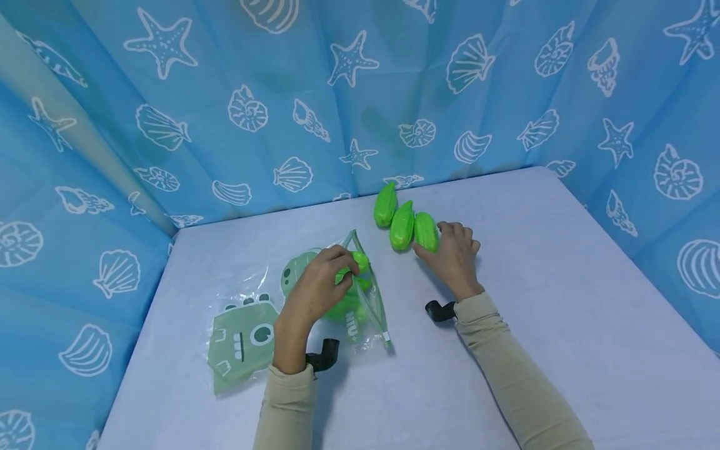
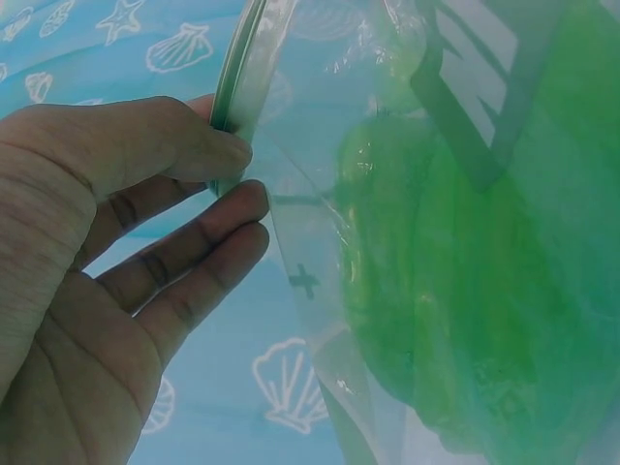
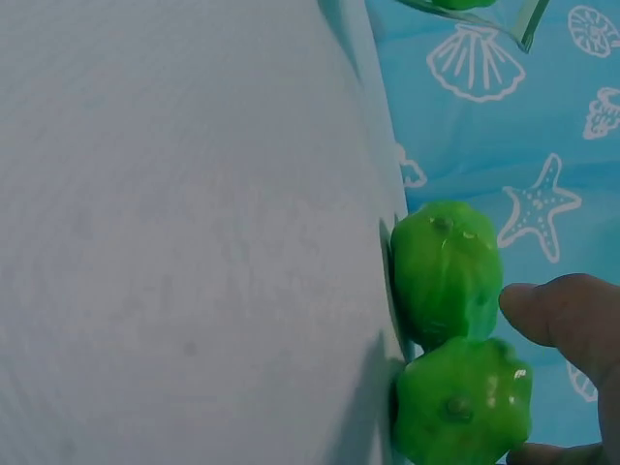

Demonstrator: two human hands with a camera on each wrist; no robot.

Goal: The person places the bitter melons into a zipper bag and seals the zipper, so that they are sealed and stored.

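Note:
My left hand (image 1: 320, 281) pinches the zip edge (image 2: 232, 107) of a clear plastic bag (image 1: 371, 334) with a green cartoon print. Inside the bag show glossy green vegetables (image 2: 387, 262), blurred by the plastic. Outside it lie three green lobed vegetables with pointed ends: one at the back (image 1: 385, 205), one in the middle (image 1: 402, 226) and one at the right (image 1: 425, 232). Beside the right one is my right hand (image 1: 454, 259), thumb and fingers spread around its side. In the right wrist view, two of the vegetables (image 3: 448, 271) stand close to the thumb; firm contact is unclear.
Left of my left hand lies a second clear bag (image 1: 242, 344) printed with a one-eyed green monster. A white cloth covers the table (image 1: 540, 262). Blue curtains (image 1: 394, 94) with shells and starfish hang behind it and at both sides.

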